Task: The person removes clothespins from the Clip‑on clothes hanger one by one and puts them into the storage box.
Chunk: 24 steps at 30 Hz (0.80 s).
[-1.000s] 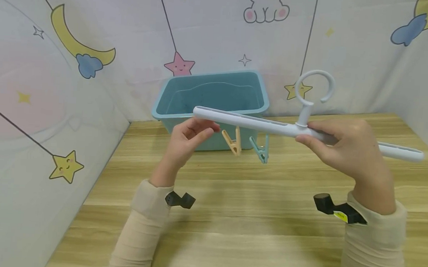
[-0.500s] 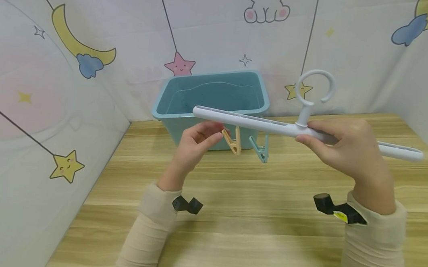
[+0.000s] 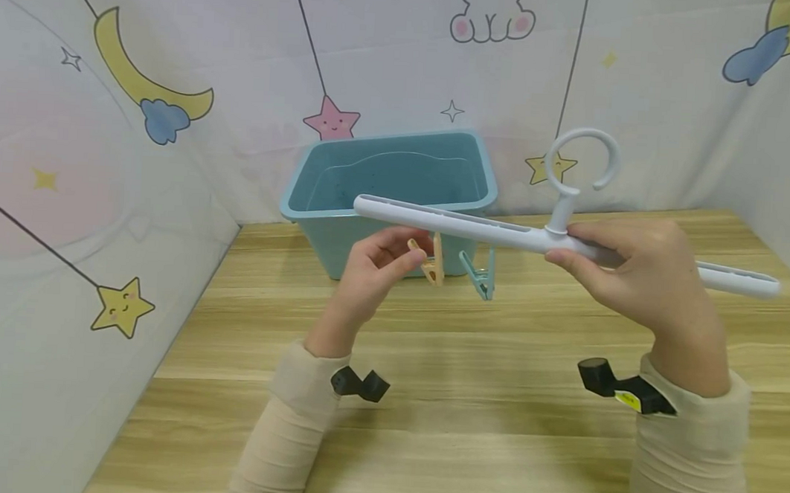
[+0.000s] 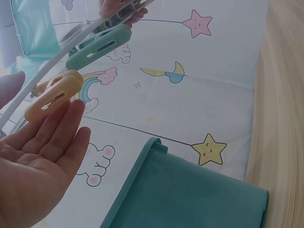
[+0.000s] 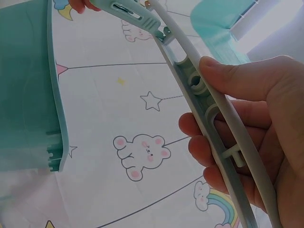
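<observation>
My right hand (image 3: 655, 275) grips a pale clothes hanger (image 3: 450, 223) near its middle, thumb on one side and fingers on the other in the right wrist view. The hanger's round hook points up. From its left half hang an orange clothes peg (image 3: 438, 262) and a teal clothes peg (image 3: 484, 273). My left hand (image 3: 380, 272) is at the orange peg, below the hanger. In the left wrist view, its extended fingers (image 4: 59, 126) lie against the peg's handle, while the thumb (image 4: 10, 88) stands apart on the other side.
A blue-green plastic bin (image 3: 296, 215) stands on the wooden table (image 3: 479, 430) behind the hanger's left end. Cloth printed with stars and moons (image 3: 404, 68) covers the back and left sides.
My left hand has moved right, from beside the orange peg until its fingers reach around it. The right hand and hanger have stayed nearly still.
</observation>
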{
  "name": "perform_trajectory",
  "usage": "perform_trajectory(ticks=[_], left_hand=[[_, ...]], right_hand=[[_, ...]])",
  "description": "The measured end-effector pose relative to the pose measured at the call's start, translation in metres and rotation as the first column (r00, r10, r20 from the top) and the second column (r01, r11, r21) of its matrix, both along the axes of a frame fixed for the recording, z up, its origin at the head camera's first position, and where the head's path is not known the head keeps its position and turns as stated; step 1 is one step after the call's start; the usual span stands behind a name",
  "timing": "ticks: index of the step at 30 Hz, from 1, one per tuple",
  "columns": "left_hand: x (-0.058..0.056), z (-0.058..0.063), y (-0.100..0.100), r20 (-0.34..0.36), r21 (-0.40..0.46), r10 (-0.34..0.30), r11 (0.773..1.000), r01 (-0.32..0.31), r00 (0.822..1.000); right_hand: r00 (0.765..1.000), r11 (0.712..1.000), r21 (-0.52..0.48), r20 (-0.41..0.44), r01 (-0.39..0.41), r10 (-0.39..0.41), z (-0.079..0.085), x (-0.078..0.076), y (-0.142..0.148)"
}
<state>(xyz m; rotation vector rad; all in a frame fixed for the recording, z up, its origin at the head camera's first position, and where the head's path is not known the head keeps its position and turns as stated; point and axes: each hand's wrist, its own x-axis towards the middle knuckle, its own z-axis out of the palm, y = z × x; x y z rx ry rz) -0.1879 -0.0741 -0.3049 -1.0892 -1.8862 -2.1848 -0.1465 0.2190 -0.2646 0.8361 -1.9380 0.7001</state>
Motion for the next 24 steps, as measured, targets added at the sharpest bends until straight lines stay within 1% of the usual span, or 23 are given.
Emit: perform_trajectory(ticks=[8,15,20,24], left_hand=[[0.002,-0.002,0.006,0.059,0.052,-0.063,0.997,0.060,0.996],[0.003,-0.003,0.010,0.097,0.035,-0.049,0.998,0.046,0.994],[0.002,-0.005,0.011,0.093,0.048,-0.069,0.997,0.065,0.993],[0.002,-0.006,0.011,0.105,0.066,-0.083,0.995,0.077,0.991]], right_hand=[[1.000,1.000,-0.006,-0.014,-0.006,0.006,-0.001,-0.002,0.000],[1.000,1.000,0.002,-0.012,-0.009,0.009,-0.001,-0.002,-0.001],[1.000,1.000,0.017,-0.006,-0.006,0.006,-0.001,-0.002,-0.002],[1.000,1.000,0.026,-0.010,-0.002,0.002,-0.002,-0.002,-0.004]])
